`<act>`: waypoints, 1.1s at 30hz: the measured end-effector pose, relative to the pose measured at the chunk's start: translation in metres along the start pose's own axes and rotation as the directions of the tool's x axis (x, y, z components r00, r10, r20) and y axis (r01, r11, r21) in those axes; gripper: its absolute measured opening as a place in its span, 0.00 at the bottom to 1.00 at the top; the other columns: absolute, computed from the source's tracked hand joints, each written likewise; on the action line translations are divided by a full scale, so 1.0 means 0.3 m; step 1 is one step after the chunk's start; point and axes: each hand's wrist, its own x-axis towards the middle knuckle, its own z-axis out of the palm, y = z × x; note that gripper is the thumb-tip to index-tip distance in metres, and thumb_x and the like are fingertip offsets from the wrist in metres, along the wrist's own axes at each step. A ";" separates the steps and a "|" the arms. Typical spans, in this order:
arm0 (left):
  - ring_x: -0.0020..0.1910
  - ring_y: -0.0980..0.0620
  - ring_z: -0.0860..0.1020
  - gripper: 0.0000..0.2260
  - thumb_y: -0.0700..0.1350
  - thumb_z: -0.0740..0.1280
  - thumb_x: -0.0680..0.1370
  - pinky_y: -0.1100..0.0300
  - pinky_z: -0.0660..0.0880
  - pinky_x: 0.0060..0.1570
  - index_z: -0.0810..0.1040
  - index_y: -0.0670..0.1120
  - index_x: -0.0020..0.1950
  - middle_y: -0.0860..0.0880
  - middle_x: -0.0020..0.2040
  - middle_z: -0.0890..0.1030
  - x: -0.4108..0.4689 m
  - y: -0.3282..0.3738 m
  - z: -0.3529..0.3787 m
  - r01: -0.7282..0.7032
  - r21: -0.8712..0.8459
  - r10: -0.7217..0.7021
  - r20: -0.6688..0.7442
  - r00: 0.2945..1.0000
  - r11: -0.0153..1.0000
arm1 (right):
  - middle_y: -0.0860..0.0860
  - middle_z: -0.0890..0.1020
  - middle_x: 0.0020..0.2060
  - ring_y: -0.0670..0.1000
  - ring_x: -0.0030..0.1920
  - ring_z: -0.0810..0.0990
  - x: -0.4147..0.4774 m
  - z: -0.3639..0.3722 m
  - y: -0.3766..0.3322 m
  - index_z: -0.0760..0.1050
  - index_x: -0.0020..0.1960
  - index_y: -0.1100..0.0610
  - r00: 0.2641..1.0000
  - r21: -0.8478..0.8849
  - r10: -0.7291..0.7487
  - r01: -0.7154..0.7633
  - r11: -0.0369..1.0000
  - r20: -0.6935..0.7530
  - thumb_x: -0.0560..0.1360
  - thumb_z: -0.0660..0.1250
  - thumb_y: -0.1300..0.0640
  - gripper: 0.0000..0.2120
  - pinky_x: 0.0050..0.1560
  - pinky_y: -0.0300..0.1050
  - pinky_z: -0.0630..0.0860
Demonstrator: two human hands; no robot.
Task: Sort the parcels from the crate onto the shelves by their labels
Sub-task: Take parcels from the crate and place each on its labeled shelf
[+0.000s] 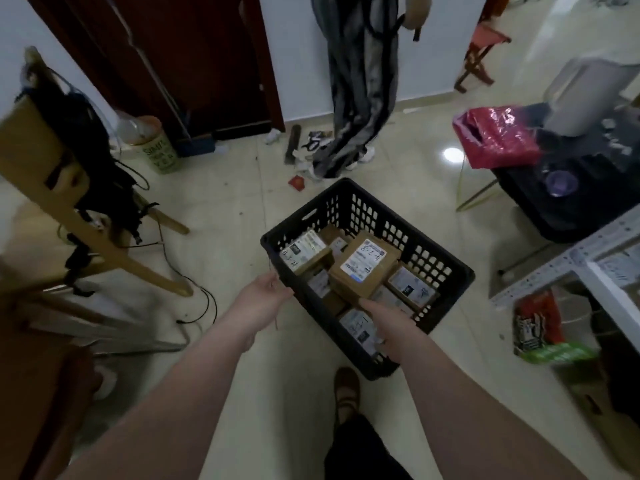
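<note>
A black slotted plastic crate sits on the tiled floor, filled with several brown cardboard parcels bearing white labels. The topmost parcel carries a handwritten label. My left hand grips the crate's near left rim. My right hand reaches into the crate with its fingers on the near edge of the top parcel; whether they curl under it is hidden. Another labelled parcel lies at the crate's left side. A white metal shelf stands at the right.
A wooden easel draped with black cables stands at left. A black bin with a red bag is at the right. Hanging clothes are ahead. My shoe is near the crate.
</note>
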 end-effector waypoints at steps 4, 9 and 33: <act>0.42 0.52 0.72 0.16 0.42 0.66 0.78 0.56 0.70 0.49 0.72 0.45 0.65 0.48 0.48 0.76 0.309 0.078 0.048 0.088 0.069 -0.087 -0.011 0.996 0.994 | 0.58 0.77 0.61 0.51 0.48 0.76 0.167 -0.064 -0.158 0.73 0.66 0.59 0.996 0.024 0.043 -0.041 0.999 -0.083 0.79 0.66 0.51 0.19 0.44 0.43 0.75; 0.51 0.50 0.74 0.19 0.43 0.67 0.76 0.55 0.73 0.54 0.72 0.46 0.67 0.48 0.54 0.76 0.590 0.108 0.129 0.130 0.112 -0.139 0.075 0.987 0.985 | 0.55 0.77 0.44 0.52 0.40 0.74 0.324 -0.182 -0.265 0.74 0.55 0.61 0.960 0.057 0.068 -0.054 0.997 -0.270 0.79 0.66 0.55 0.10 0.42 0.45 0.74; 0.58 0.50 0.74 0.27 0.49 0.66 0.78 0.56 0.72 0.51 0.62 0.47 0.75 0.48 0.67 0.73 1.242 -0.105 0.417 0.128 0.478 -0.409 0.549 0.729 0.869 | 0.52 0.79 0.60 0.52 0.56 0.77 0.791 0.008 -0.148 0.73 0.67 0.54 0.911 0.341 0.253 -0.136 0.930 -0.325 0.75 0.68 0.47 0.23 0.51 0.50 0.75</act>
